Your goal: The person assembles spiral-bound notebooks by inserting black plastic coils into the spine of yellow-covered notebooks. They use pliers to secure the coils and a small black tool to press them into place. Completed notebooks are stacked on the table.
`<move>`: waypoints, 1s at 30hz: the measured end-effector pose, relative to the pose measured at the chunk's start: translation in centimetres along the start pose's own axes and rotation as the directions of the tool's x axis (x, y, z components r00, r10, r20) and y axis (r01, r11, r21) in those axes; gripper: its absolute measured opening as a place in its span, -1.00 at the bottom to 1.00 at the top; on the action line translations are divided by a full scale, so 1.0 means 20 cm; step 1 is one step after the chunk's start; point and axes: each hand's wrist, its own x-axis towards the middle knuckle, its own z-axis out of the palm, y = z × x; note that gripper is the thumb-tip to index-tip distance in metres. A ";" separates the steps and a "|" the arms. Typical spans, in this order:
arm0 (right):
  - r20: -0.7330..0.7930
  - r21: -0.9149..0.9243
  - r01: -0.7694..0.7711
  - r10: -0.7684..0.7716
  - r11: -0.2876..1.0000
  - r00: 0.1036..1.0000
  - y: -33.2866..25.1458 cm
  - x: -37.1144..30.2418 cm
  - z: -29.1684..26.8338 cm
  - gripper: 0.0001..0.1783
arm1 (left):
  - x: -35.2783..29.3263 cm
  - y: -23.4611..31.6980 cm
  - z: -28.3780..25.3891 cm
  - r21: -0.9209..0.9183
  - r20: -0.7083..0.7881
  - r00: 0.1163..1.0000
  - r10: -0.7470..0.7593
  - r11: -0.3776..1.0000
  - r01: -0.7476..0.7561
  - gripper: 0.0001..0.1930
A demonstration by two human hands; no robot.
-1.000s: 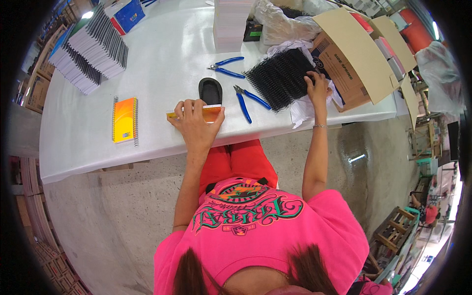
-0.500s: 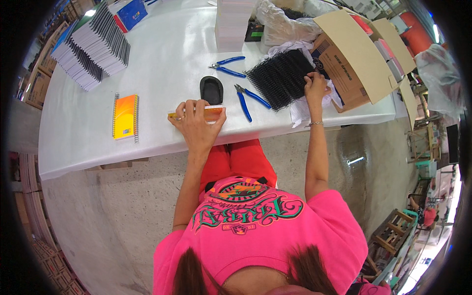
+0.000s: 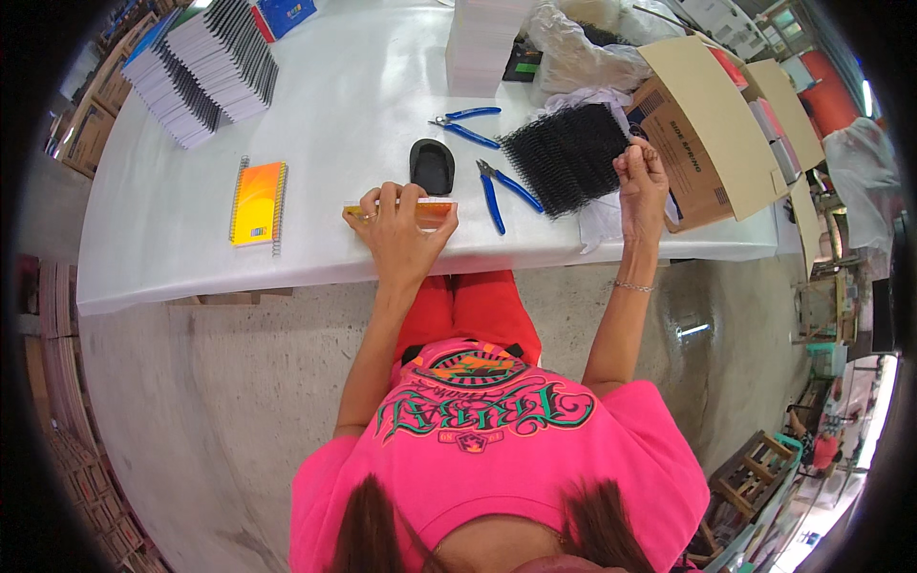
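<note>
My left hand grips a small orange booklet that stands on its edge near the table's front, its white page edges facing up. Just beyond it lies a black oval dish. At the right end of a pile of black spiral binding coils is my right hand, thumb and fingers pinched together; what is between them is too small to make out. Two blue-handled cutters, one nearer and one farther, lie left of the coils. Left of my hands rests a yellow-orange spiral notebook.
Stacks of spiral-bound notebooks stand at the back left, a tall white paper stack at the back middle. An open cardboard box sits right of the coils, with clear plastic bags behind. The white-covered table ends before my lap.
My right hand has drawn back a little from the coils' end, and its fingers have come together. My left hand still holds the booklet. The whole view has shifted slightly.
</note>
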 end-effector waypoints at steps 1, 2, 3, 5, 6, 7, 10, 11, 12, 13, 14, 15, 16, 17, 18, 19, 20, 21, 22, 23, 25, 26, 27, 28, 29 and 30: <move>0.037 0.029 -0.018 0.017 0.999 0.999 -0.01 -0.03 0.05 -0.82 | 0.00 0.00 0.00 -0.001 -0.005 1.000 0.001 1.000 -0.001 -0.60; 0.044 0.010 -0.035 0.035 0.999 0.998 -0.02 -0.07 0.10 -0.83 | 0.00 0.00 0.01 0.000 -0.011 1.000 0.002 1.000 -0.002 -0.60; 0.051 -0.008 -0.053 0.053 0.999 0.997 -0.03 -0.11 0.18 -0.84 | 0.00 0.00 0.01 0.003 -0.017 1.000 0.003 1.000 -0.003 -0.60; 0.144 -0.072 -0.078 0.088 0.994 0.986 -0.03 -0.17 0.28 -0.84 | 0.00 0.01 0.01 0.017 -0.015 1.000 0.008 1.000 -0.008 -0.60; 0.228 -0.116 -0.081 0.106 0.990 0.968 -0.02 -0.19 0.32 -0.84 | 0.00 0.01 0.00 0.026 -0.013 1.000 0.011 1.000 -0.011 -0.60; 0.311 -0.159 -0.080 0.127 0.984 0.942 -0.01 -0.22 0.36 -0.84 | 0.00 0.00 0.00 0.029 -0.010 1.000 0.002 1.000 -0.002 -0.60; 0.405 -0.454 -0.068 0.273 0.889 0.873 0.06 -0.31 0.46 -0.80 | 0.00 0.00 0.01 0.025 -0.001 1.000 -0.008 1.000 0.008 -0.59; 0.447 -0.512 0.048 0.218 0.858 0.868 0.08 -0.34 0.49 -0.79 | 0.01 0.01 0.01 0.021 -0.001 1.000 -0.007 1.000 0.007 -0.59; 0.492 -0.560 0.163 0.167 0.813 0.854 0.11 -0.35 0.51 -0.78 | 0.01 0.01 0.01 0.018 -0.001 1.000 -0.007 1.000 0.007 -0.59; 0.543 -0.594 0.277 0.122 0.755 0.831 0.14 -0.37 0.53 -0.77 | 0.01 0.01 0.01 0.016 -0.005 1.000 -0.006 1.000 0.006 -0.59; 0.518 -0.632 0.220 0.193 0.743 0.834 0.13 -0.38 0.55 -0.75 | 0.01 0.01 0.01 0.015 -0.008 1.000 -0.005 1.000 0.005 -0.59; 0.512 -0.652 0.235 0.190 0.721 0.837 0.13 -0.38 0.56 -0.76 | 0.01 0.01 0.01 0.014 -0.012 1.000 -0.004 1.000 0.004 -0.59; 0.507 -0.672 0.248 0.188 0.698 0.841 0.13 -0.39 0.57 -0.77 | 0.01 0.01 0.01 0.014 -0.013 1.000 -0.003 1.000 0.003 -0.59; 0.501 -0.690 0.261 0.186 0.675 0.845 0.14 -0.39 0.58 -0.78 | 0.01 0.01 0.01 0.015 -0.013 1.000 -0.002 1.000 0.002 -0.59; 0.508 -0.692 0.268 0.189 0.670 0.840 0.14 -0.39 0.59 -0.78 | 0.01 0.01 0.01 0.015 -0.014 1.000 0.000 1.000 0.000 -0.59; 0.513 -0.695 0.275 0.191 0.664 0.836 0.14 -0.39 0.59 -0.78 | 0.00 0.01 0.01 0.011 -0.018 1.000 -0.002 1.000 0.002 -0.59; 0.519 -0.698 0.282 0.194 0.658 0.833 0.15 -0.39 0.59 -0.78 | 0.00 0.01 0.01 0.006 -0.022 1.000 -0.003 1.000 0.003 -0.59; 0.550 -0.667 0.316 0.160 0.674 0.820 0.16 -0.38 0.59 -0.81 | 0.00 0.01 0.01 0.002 -0.026 1.000 -0.005 1.000 0.005 -0.59; 0.579 -0.636 0.349 0.127 0.688 0.805 0.17 -0.38 0.59 -0.84 | 0.00 0.01 0.01 0.003 -0.027 1.000 -0.002 1.000 0.002 -0.59; 0.606 -0.603 0.381 0.092 0.700 0.790 0.18 -0.38 0.59 -0.86 | 0.01 0.01 0.01 0.004 -0.027 1.000 0.000 1.000 0.000 -0.59; 0.645 -0.586 0.456 0.046 0.670 0.763 0.20 -0.37 0.58 -0.89 | 0.01 0.01 0.01 0.007 -0.029 1.000 0.005 1.000 -0.005 -0.59; 0.665 -0.576 0.492 0.023 0.653 0.747 0.20 -0.37 0.58 -0.90 | 0.01 0.01 0.01 0.009 -0.030 1.000 0.008 1.000 -0.007 -0.59; 0.661 -0.577 0.461 0.054 0.675 0.749 0.21 -0.37 0.58 -0.88 | 0.01 0.01 0.01 0.011 -0.031 0.999 0.010 1.000 -0.010 -0.60; 0.656 -0.578 0.429 0.083 0.695 0.750 0.21 -0.37 0.58 -0.86 | 0.01 0.01 0.01 0.015 -0.021 1.000 0.006 1.000 -0.006 -0.59; 0.651 -0.579 0.396 0.113 0.713 0.750 0.21 -0.38 0.58 -0.84 | 0.01 0.01 0.01 0.019 -0.011 1.000 0.003 1.000 -0.002 -0.59; 0.632 -0.578 0.350 0.133 0.737 0.764 0.20 -0.39 0.59 -0.84 | 0.01 0.01 0.01 0.022 -0.001 1.000 -0.001 1.000 0.001 -0.58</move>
